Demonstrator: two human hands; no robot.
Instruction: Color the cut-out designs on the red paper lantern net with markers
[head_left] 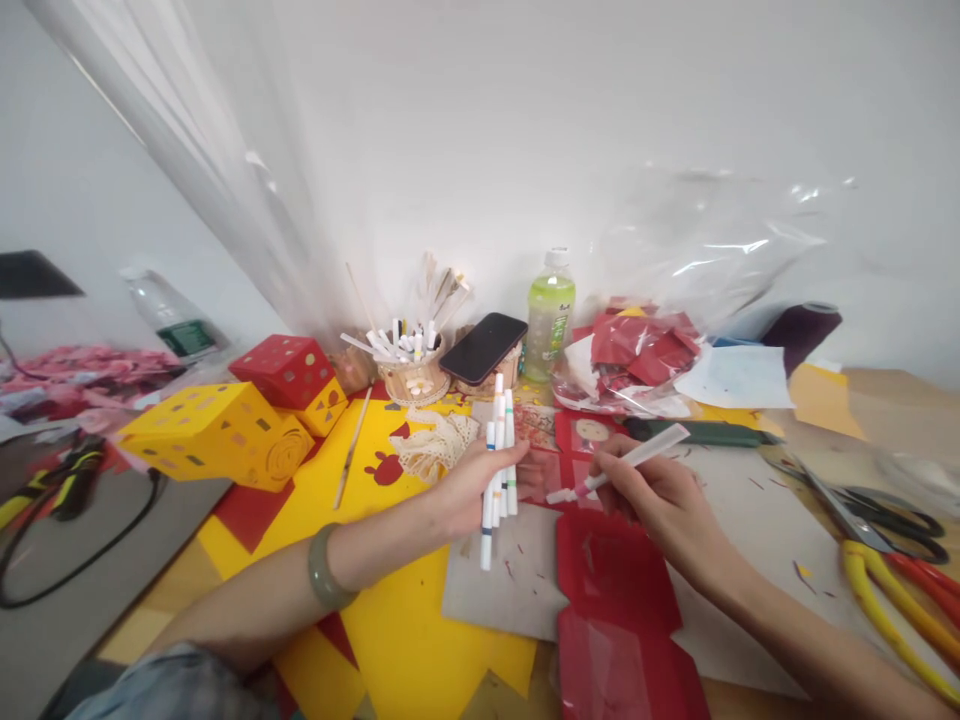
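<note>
My left hand (480, 482) is closed around several slim white marker pens (499, 460) with blue, orange and green bands, the thumb lying across them. In my right hand (652, 492), pinched between thumb and fingers, is a single white marker pen (637, 453) with a pinkish band, its lower end pointing left toward the bunch. Below the right hand lies a folded red card piece (619, 570) with clear film. A grey board (510, 590) sits under the left hand. Coiled cream lace (435, 445) rests just beyond the left wrist.
Behind are a basket of markers (412, 380), a black phone (484, 347) and a green drink bottle (550, 315). Yellow and red boxes (217, 430) stand left on yellow card (405, 610). Scissors (847, 510) and a green-handled cutter (697, 432) lie right, near bagged red scraps (637, 350).
</note>
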